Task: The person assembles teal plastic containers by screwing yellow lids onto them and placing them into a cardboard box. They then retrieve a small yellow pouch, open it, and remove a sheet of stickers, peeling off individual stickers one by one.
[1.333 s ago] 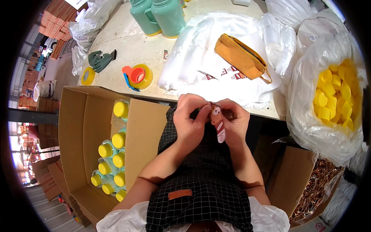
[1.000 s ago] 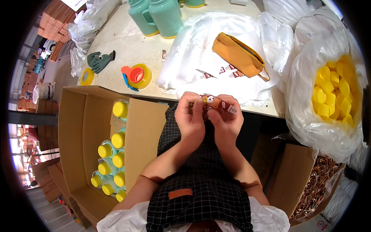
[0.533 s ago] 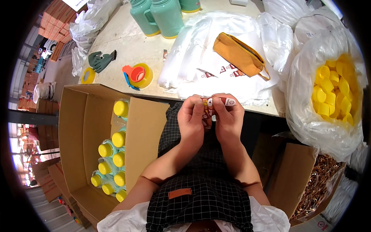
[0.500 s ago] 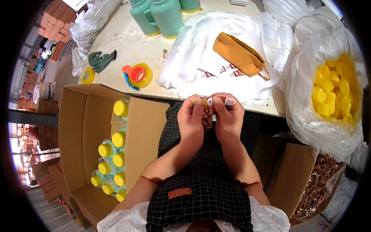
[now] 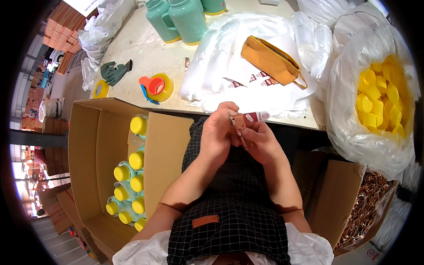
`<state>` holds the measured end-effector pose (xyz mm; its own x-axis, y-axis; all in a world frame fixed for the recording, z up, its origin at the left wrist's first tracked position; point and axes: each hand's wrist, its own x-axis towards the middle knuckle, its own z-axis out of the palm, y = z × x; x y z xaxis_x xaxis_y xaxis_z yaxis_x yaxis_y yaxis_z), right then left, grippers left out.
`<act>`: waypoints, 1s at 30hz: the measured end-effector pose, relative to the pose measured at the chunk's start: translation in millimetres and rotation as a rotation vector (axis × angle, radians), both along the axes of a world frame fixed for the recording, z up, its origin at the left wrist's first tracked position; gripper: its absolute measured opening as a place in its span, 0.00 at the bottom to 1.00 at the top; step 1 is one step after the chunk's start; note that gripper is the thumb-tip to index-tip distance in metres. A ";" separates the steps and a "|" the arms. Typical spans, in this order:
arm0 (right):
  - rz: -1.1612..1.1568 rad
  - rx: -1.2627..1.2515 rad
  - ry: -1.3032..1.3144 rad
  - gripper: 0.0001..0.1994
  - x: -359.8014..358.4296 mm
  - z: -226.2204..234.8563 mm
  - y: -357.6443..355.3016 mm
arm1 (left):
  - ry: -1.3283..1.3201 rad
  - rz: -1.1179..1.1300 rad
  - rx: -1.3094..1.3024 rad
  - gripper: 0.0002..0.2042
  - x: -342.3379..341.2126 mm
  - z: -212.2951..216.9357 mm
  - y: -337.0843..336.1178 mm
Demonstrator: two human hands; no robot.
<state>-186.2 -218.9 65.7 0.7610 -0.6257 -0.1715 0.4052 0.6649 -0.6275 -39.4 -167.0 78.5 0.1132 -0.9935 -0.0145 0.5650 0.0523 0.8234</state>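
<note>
Small tag (image 5: 240, 123), pinched between left hand (image 5: 217, 134) and right hand (image 5: 260, 140) just below the tabletop (image 5: 145, 48) edge, raised close apparently for fine fingerwork; carton (image 5: 95, 176) of yellow-capped bottles left of the hands, bag of yellow caps (image 5: 380, 97) right.

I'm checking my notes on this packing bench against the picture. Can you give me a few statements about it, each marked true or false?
1. Both hands, the left hand and the right hand, meet on a small brown tag. True.
2. The cardboard box at the person's left holds bottles with red caps. False: the caps are yellow.
3. A mustard-yellow pouch lies on the white plastic bags on the table. True.
4. The clear bag at the right is full of green gloves. False: it holds loose yellow caps; the green gloves lie on the table.
</note>
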 end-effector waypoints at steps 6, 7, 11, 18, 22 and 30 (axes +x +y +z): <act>-0.151 -0.161 0.228 0.11 -8.1 10.2 -0.1 | -0.174 0.062 -0.077 0.19 7.5 -2.8 5.4; -0.209 -0.193 0.276 0.09 -8.8 15.5 0.4 | -0.119 -0.018 -0.077 0.26 16.3 3.5 8.9; -0.168 -0.347 0.389 0.07 -19.4 33.1 -3.4 | -0.427 -0.026 -0.042 0.29 31.9 25.1 11.2; -0.153 -0.632 0.507 0.05 -25.6 42.1 -2.1 | -0.975 0.032 -0.229 0.14 39.9 41.2 5.1; -0.140 -0.675 0.577 0.04 -25.7 50.0 0.5 | -0.925 0.070 -0.239 0.10 38.2 33.0 3.8; -0.145 -0.949 0.713 0.05 -22.6 56.8 -3.1 | -0.358 0.045 0.075 0.04 21.0 19.9 8.2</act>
